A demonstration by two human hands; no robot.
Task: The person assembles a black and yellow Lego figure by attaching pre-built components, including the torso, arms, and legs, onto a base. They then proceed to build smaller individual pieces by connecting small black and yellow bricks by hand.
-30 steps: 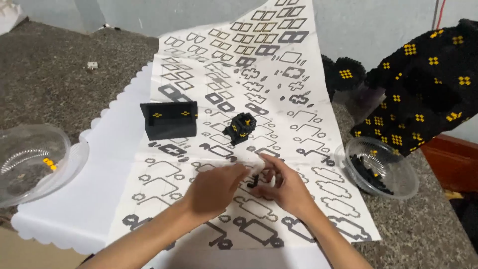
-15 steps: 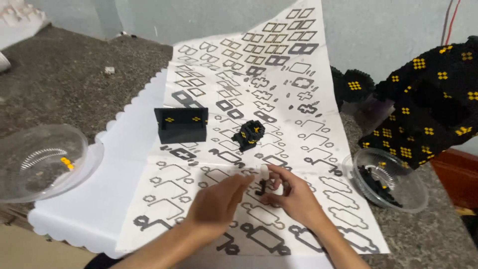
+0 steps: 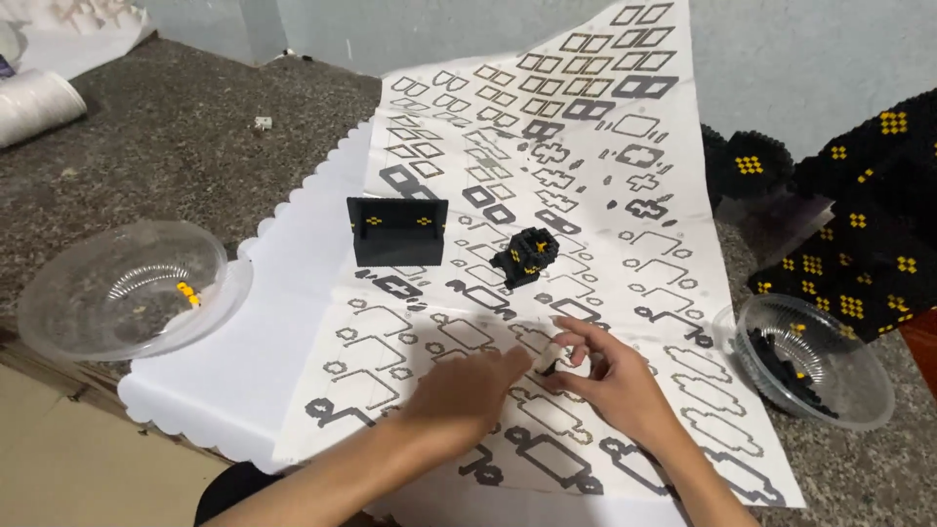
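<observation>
My left hand (image 3: 459, 395) and my right hand (image 3: 613, 376) meet over a large white instruction sheet (image 3: 547, 195) printed with block outlines. Together their fingertips pinch a tiny black brick piece (image 3: 551, 363) just above the paper. Beyond the hands stands a small black-and-yellow block assembly (image 3: 525, 256). To its left a flat black brick panel (image 3: 397, 230) with yellow dots stands upright.
A clear plastic bowl (image 3: 127, 288) with a few yellow bits sits at the left. Another clear bowl (image 3: 815, 361) with black pieces sits at the right. A large black-and-yellow brick model (image 3: 859, 224) stands at the far right. The countertop is grey stone.
The view has shifted down and to the right. My hands stay together on the small piece, lower on the sheet than before.
</observation>
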